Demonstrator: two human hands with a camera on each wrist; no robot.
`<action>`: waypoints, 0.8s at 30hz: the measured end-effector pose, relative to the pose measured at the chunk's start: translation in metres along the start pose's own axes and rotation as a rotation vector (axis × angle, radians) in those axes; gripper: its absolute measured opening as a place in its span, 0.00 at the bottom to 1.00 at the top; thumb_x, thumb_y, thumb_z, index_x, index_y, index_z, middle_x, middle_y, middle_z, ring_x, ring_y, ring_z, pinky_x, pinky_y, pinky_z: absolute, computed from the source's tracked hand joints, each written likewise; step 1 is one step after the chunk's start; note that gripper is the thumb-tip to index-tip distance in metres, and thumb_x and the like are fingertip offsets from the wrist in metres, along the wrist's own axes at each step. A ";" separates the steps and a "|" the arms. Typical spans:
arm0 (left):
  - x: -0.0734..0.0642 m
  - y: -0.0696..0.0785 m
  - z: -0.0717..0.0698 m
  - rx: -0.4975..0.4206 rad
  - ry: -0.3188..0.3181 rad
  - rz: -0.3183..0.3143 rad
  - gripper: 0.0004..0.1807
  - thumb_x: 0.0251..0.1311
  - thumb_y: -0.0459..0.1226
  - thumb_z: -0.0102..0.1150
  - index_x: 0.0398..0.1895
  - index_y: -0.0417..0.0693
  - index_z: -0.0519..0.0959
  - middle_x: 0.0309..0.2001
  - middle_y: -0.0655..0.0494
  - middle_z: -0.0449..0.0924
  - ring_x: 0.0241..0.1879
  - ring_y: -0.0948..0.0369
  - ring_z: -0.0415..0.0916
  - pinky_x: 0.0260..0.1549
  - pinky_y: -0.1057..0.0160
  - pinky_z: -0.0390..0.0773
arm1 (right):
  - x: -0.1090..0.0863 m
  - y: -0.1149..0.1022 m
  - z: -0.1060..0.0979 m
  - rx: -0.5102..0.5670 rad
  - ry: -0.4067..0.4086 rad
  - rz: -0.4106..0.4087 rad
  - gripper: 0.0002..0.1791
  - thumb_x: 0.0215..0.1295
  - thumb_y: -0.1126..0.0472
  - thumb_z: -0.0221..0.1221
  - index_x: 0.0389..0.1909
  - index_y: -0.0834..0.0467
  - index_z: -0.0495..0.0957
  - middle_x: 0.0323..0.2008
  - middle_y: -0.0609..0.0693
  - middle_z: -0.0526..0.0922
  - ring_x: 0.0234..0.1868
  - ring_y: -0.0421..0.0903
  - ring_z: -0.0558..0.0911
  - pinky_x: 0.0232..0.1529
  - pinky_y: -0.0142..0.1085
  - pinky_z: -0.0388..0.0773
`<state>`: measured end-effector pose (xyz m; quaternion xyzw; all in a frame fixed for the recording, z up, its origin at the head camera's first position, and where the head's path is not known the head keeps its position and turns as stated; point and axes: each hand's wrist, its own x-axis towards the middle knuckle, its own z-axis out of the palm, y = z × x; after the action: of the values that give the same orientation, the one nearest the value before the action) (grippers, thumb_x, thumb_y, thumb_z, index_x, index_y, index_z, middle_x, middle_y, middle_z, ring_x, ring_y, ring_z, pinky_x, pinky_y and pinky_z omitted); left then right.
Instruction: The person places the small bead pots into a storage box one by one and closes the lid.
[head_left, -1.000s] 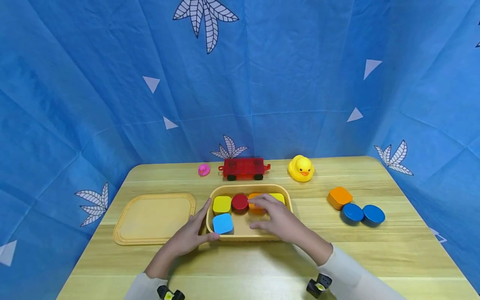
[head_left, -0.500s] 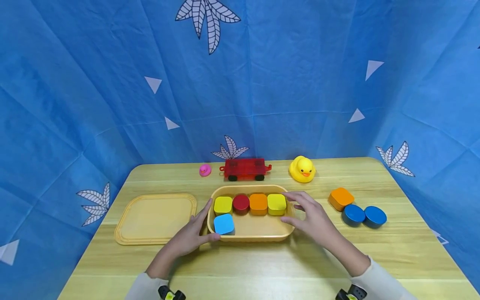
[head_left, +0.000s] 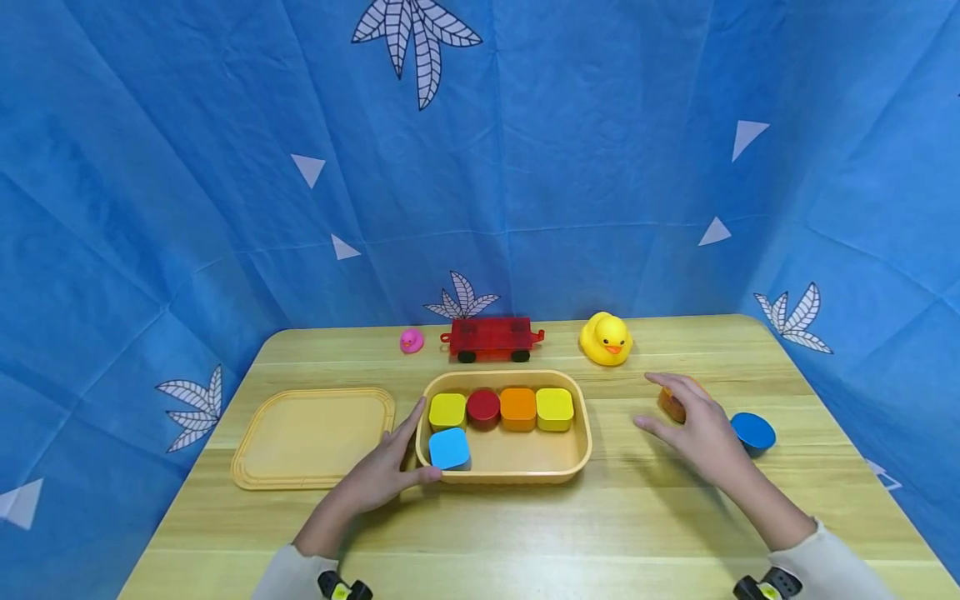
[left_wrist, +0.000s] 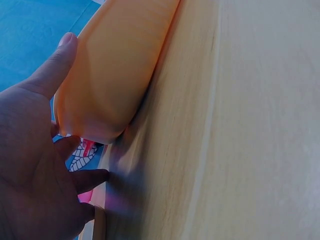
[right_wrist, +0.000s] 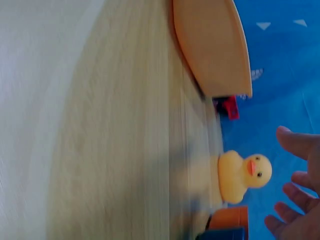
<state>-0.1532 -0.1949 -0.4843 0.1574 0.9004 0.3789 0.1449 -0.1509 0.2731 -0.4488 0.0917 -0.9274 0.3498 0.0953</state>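
Observation:
My left hand (head_left: 378, 477) rests at the left end of a pale orange plastic box (head_left: 525, 455), thumb on its front rim, fingers spread along its side. In the box sit two yellow blocks (head_left: 554, 408), a round red block (head_left: 483, 408), an orange block (head_left: 518, 408) and a light blue block (head_left: 449, 448). To the right of the box my right hand (head_left: 701, 433) hovers with fingers spread, holding nothing. It partly covers another orange block (head_left: 672, 406). A round blue block (head_left: 753, 432) shows beside that hand; a second dark blue block (right_wrist: 222, 234) appears in the right wrist view.
A matching flat lid (head_left: 315, 437) lies left of the box. Along the back stand a small pink duck (head_left: 411, 340), a red toy wagon (head_left: 491, 337) and a yellow duck (head_left: 606, 339). A blue curtain (head_left: 600, 167) hangs behind the wooden table (head_left: 480, 533).
My right hand has moved out of the box, past its right end, to the loose orange and blue blocks. The left hand has stayed at the box, and the blocks inside have not moved.

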 end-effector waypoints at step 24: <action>0.000 0.001 0.000 0.016 0.004 0.000 0.61 0.62 0.57 0.68 0.85 0.67 0.32 0.84 0.51 0.41 0.81 0.45 0.46 0.76 0.34 0.32 | 0.030 0.045 -0.019 -0.188 -0.230 0.267 0.48 0.66 0.53 0.69 0.72 0.80 0.57 0.63 0.82 0.68 0.55 0.75 0.74 0.54 0.66 0.76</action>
<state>-0.1531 -0.1938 -0.4832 0.1579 0.9036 0.3722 0.1418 -0.1888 0.3160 -0.4555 -0.0019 -0.9647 0.2586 -0.0504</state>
